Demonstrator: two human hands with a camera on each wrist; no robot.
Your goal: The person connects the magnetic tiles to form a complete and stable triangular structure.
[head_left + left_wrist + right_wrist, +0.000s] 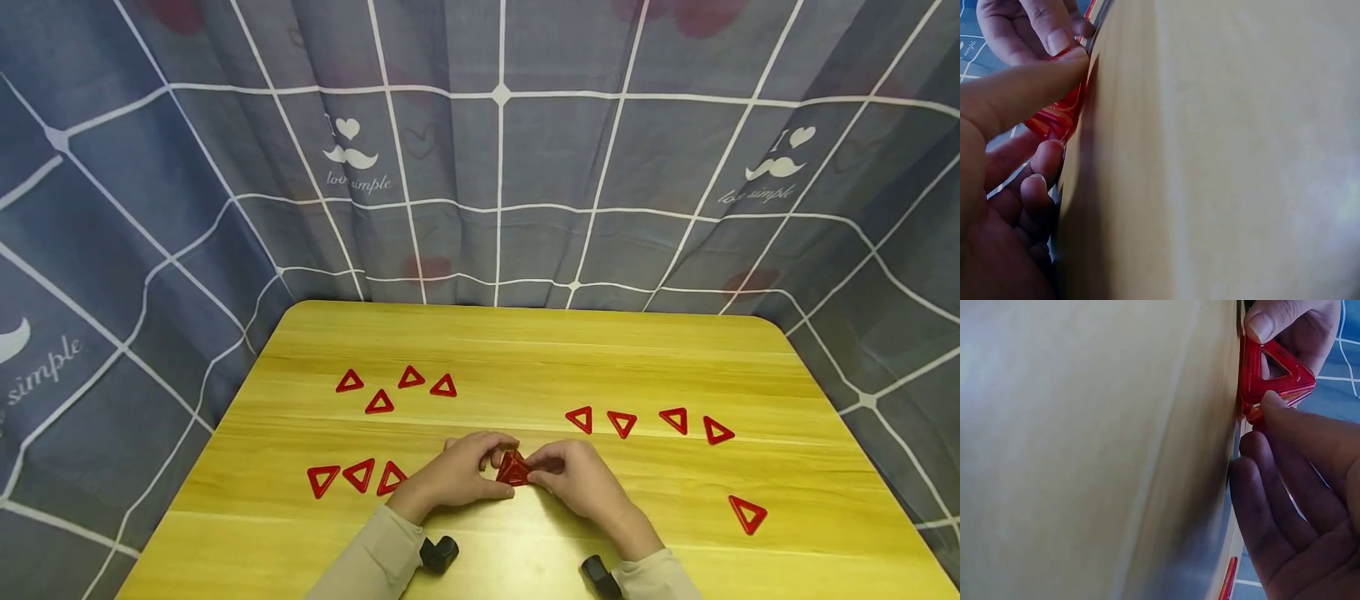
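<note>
Near the front middle of the wooden table stands a small red pyramid [513, 469] of open-centred triangular tiles. My left hand [461, 475] holds its left side, thumb at the front and fingers curled behind. On the opposite side, my right hand [581, 479] pinches the pyramid between thumb and index finger. One triangular face of the pyramid [1279, 372] shows clearly in the right wrist view, with both thumbs touching it. In the left wrist view, the left thumb covers part of the pyramid [1060, 115].
Several loose red triangle tiles [378, 402] lie at the back left, and a tile row [358, 475] is beside my left hand. Further tiles [622, 423] spread at the right, with a single one [747, 514] nearer the front. A patterned curtain [540, 167] hangs behind the table [510, 342].
</note>
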